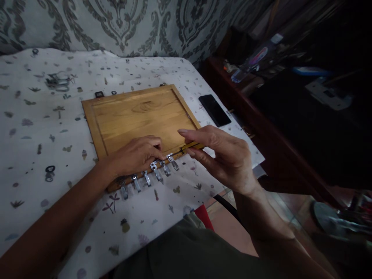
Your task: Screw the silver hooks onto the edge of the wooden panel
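The right hand (226, 161) grips a yellow-handled tool (195, 145) between thumb and fingers, its thin dark shaft slanting down toward the left hand. The left hand (136, 157) lies over the near edge of a framed wooden board (139, 120), fingers bent and fingertips by the end of the shaft; whether they pinch a small part I cannot tell.

Beside those fingertips, along the board's near edge, sits a row of six metal clips (157, 171), their narrow ends jutting past the wood toward the near edge of the table (29, 149). The shaft's end is close to the rightmost clip.

The board lies flat on the table's printed white cover, between its far and near edges, with the panel's far right corner pointing toward the table's far right corner. A black phone (215, 110) lies near the table's right edge, apart from the board. Left of the board, toward the far edge, is a small cluster of metal pieces (58, 82). Beyond the right edge stands dark furniture with a labelled bottle (258, 57) on it.
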Motion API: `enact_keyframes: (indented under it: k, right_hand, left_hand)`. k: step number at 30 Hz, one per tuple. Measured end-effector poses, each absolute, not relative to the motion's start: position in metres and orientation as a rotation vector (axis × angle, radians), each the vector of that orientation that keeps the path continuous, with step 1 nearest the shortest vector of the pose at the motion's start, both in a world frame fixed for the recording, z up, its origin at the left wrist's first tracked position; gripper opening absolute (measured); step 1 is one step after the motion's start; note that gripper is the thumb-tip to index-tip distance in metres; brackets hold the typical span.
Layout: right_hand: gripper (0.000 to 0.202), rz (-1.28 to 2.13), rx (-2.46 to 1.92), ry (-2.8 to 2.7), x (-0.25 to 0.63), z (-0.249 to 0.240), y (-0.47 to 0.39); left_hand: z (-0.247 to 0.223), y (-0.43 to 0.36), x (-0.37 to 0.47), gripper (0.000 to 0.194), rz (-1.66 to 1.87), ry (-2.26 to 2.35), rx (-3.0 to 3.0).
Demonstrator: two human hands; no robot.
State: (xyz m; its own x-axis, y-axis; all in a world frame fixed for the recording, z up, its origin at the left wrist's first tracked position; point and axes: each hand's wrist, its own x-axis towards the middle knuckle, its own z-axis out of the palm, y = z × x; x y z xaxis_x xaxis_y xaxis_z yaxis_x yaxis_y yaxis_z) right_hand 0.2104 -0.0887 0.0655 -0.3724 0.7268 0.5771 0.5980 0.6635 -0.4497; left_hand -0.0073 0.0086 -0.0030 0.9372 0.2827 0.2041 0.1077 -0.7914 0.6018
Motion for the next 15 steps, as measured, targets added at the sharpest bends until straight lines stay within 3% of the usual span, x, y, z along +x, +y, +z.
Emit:
enact_keyframes:
  k: [15]
  right_hand:
    - [0.045, 0.125, -1.041, -1.942, 0.2156, 0.0662, -0.0899]
  left_hand:
    - [-0.0043, 0.0087, -0.0080, 0.031, 0.397, 0.294, 2.477]
